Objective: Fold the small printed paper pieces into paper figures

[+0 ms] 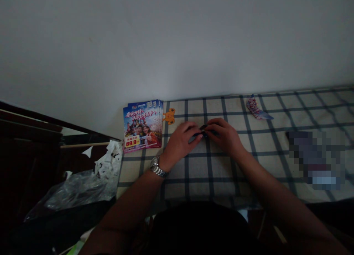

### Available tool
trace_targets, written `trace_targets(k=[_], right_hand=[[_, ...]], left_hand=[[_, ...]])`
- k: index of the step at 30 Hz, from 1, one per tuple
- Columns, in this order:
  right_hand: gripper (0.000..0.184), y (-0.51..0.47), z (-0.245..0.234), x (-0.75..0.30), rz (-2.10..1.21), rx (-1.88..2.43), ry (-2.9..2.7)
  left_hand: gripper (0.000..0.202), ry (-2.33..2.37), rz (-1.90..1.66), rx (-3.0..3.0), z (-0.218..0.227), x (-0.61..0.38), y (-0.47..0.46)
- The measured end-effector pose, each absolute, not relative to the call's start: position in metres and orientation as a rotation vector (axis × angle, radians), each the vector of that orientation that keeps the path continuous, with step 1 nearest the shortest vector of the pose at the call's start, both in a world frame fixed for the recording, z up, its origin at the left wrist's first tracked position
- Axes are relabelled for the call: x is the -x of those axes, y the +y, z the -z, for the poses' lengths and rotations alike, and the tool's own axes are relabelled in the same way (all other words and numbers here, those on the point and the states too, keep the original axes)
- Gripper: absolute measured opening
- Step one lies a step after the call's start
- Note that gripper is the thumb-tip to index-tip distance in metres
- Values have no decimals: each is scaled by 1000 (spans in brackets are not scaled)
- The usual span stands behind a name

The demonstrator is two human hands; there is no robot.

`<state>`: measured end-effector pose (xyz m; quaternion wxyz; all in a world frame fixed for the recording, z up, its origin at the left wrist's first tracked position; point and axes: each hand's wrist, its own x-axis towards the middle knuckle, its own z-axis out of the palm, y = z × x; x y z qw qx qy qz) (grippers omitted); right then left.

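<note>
Both hands meet over the middle of a checked cloth. My left hand (184,138), with a metal watch (158,166) on its wrist, has its fingers closed on a small dark item (204,132). From the other side, my right hand (222,132) pinches the same item between thumb and fingers. Fingers cover most of it, and the dim light hides what kind of thing it is. To the left of my hands lies a stack of printed flyers (143,128) with a price of 89.9 on the top sheet.
The checked cloth (177,166) covers the table against a pale wall (182,41). A crumpled or folded printed paper (256,108) lies at the back right. Farther right is a pixelated dark object (312,155). Clear plastic and torn white paper (109,161) sit off the left edge.
</note>
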<state>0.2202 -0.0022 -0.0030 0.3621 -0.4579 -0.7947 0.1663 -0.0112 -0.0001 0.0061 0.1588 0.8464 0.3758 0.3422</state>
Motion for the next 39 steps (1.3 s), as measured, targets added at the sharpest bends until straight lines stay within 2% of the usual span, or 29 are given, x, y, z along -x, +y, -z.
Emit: trace_targets(k=[6,15,33,39], right_hand=[[12,-3,3,-218,-438,1169,-2050],[10,-3,4,-218,-418,1168,-2062],[11,-2,-1,-220,-533,1175,-1961],[21,-2,-8,-224,-573,1157,-1966]], left_hand=[[25,1137,-854,-2551,-5,8,-2],[24,1189,-730,-2635,-6,8,-3],[23,1099,-803,-2439,-3,14,3],[17,1159,-830,-2416,3,18,6]])
